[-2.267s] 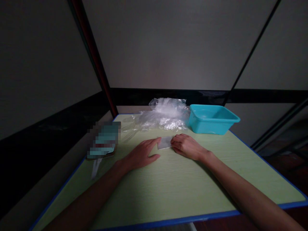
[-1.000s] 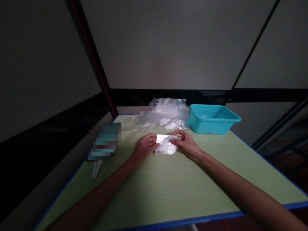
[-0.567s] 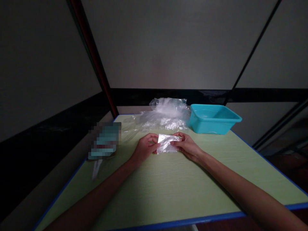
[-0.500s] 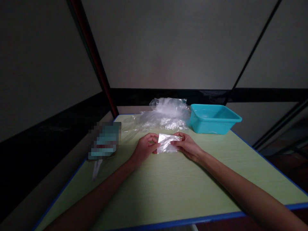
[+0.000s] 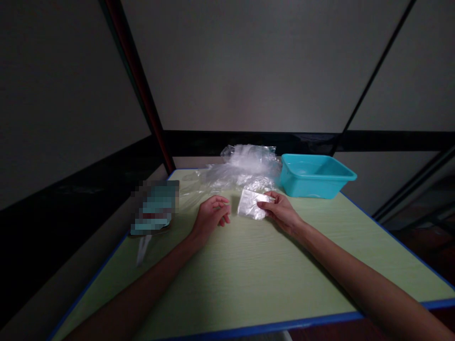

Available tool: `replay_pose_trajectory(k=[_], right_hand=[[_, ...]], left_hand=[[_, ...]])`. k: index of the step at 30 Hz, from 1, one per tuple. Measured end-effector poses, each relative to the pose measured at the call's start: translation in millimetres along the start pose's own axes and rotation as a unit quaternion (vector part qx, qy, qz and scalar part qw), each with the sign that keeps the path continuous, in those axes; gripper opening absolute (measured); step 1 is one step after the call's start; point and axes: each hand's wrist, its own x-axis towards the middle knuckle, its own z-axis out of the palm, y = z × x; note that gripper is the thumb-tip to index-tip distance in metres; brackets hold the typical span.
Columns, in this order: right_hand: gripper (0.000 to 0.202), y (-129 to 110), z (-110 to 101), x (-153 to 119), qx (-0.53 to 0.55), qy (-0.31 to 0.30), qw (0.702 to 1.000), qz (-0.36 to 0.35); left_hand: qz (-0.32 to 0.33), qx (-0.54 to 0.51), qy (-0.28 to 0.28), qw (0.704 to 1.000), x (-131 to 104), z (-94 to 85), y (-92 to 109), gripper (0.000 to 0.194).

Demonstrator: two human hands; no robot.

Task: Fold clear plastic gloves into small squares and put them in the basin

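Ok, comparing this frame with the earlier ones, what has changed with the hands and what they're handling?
The left hand has let go of the small, flat, clear plastic packet and drawn slightly left. The right hand alone grips it and has shifted it a little rightward and away from the person. The turquoise rectangular plastic bin and heap of crinkled clear plastic stayed put.

The right hand [image 5: 282,214] pinches a small, folded square of shiny, clear plastic film [image 5: 248,204] between thumb and fingers, above a pale green, blue-edged counter [image 5: 231,284]. The left hand [image 5: 211,217], fingers loosely curled, is near the square but apart from it. Behind the hands lies a crumpled heap of transparent plastic bags [image 5: 245,166], just beside a turquoise, rectangular plastic tub [image 5: 309,188]. A blurred-out, teal-and-dark object [image 5: 156,208] is at the counter's left edge.
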Motion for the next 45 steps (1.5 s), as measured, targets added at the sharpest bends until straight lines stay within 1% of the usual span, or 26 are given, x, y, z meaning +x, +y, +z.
replay_pose_trajectory(k=[2, 3, 5, 6, 8, 10, 11, 13, 14, 15, 17, 19, 21, 23, 25, 26, 27, 29, 32, 33, 34, 35, 37, 39, 41, 45], right_hand=[[0.037, 0, -2, 2, -0.043, 0.036, 0.997, -0.060], [0.035, 0, -4, 2, -0.080, 0.053, 0.990, -0.100], [0.028, 0, -7, 1, -0.180, 0.081, 0.958, -0.207], [0.022, 1, -9, 0, -0.238, 0.085, 0.929, -0.269], [0.011, 3, -11, -4, -0.354, 0.061, 0.849, -0.388], [0.011, 4, -11, -9, -0.452, 0.001, 0.754, -0.477], [0.013, 4, -9, -11, -0.491, -0.031, 0.705, -0.511], [0.016, 4, -5, -15, -0.546, -0.076, 0.612, -0.567], [0.016, 3, -2, -16, -0.562, -0.087, 0.574, -0.590], [0.016, 3, 2, -17, -0.571, -0.093, 0.544, -0.608], [0.017, 3, 8, -19, -0.579, -0.098, 0.510, -0.629], [0.017, 5, 13, -21, -0.587, -0.104, 0.497, -0.631], [0.017, 6, 17, -24, -0.596, -0.130, 0.498, -0.616], [0.017, 5, 19, -28, -0.595, -0.174, 0.514, -0.593], [0.021, 1, 18, -31, -0.576, -0.225, 0.546, -0.564], [0.026, -2, 17, -32, -0.557, -0.248, 0.572, -0.548], [0.032, -4, 15, -33, -0.530, -0.264, 0.606, -0.530], [0.039, -8, 10, -32, -0.455, -0.261, 0.700, -0.484], [0.035, -8, 2, -23, -0.298, -0.197, 0.860, -0.365], [0.034, -7, 0, -19, -0.238, -0.185, 0.901, -0.313], [0.034, -5, -2, -15, -0.179, -0.186, 0.931, -0.258], [0.034, -2, -3, -12, -0.127, -0.199, 0.950, -0.204], [0.039, 3, -5, -7, -0.063, -0.244, 0.962, -0.109], [0.045, 6, -4, -6, -0.051, -0.281, 0.957, -0.057], [0.046, 7, -3, -8, -0.070, -0.300, 0.950, -0.058], [0.039, 5, -1, -12, -0.104, -0.320, 0.937, -0.094]], left_hand=[[-0.035, -0.048, -0.012, 0.998, -3, 1.0, 2, 0.015], [-0.056, -0.083, -0.032, 0.994, -4, 1.9, 2, 0.015], [-0.101, -0.174, -0.107, 0.974, -6, 4.1, 2, 0.019], [-0.124, -0.226, -0.153, 0.954, -7, 5.3, 2, 0.023], [-0.171, -0.320, -0.234, 0.902, -9, 7.9, 2, 0.032], [-0.212, -0.385, -0.268, 0.857, -11, 10.9, 2, 0.040], [-0.228, -0.407, -0.266, 0.843, -11, 12.5, 3, 0.044], [-0.252, -0.441, -0.238, 0.828, -13, 15.8, 4, 0.049], [-0.263, -0.454, -0.219, 0.823, -13, 17.2, 5, 0.048], [-0.272, -0.465, -0.200, 0.818, -14, 18.5, 5, 0.044], [-0.280, -0.480, -0.162, 0.815, -15, 20.2, 5, 0.033], [-0.274, -0.485, -0.132, 0.820, -15, 20.5, 3, 0.022], [-0.266, -0.485, -0.114, 0.825, -16, 19.8, 0, 0.019], [-0.269, -0.483, -0.107, 0.826, -15, 18.4, -2, 0.022], [-0.277, -0.481, -0.106, 0.825, -14, 16.5, -2, 0.025], [-0.278, -0.480, -0.107, 0.825, -14, 15.5, -1, 0.026], [-0.276, -0.479, -0.106, 0.826, -13, 14.5, 1, 0.027], [-0.266, -0.472, -0.098, 0.835, -12, 12.9, 5, 0.029], [-0.262, -0.444, -0.104, 0.851, -12, 12.4, 11, 0.031], [-0.262, -0.437, -0.114, 0.853, -12, 12.7, 12, 0.031], [-0.262, -0.432, -0.126, 0.854, -12, 13.1, 12, 0.031], [-0.261, -0.430, -0.137, 0.854, -13, 13.5, 12, 0.031], [-0.263, -0.424, -0.149, 0.854, -13, 14.4, 10, 0.029], [-0.267, -0.416, -0.163, 0.854, -14, 14.9, 8, 0.027], [-0.267, -0.410, -0.176, 0.855, -15, 15.2, 5, 0.024], [-0.265, -0.391, -0.191, 0.861, -17, 15.6, 0, 0.018]])
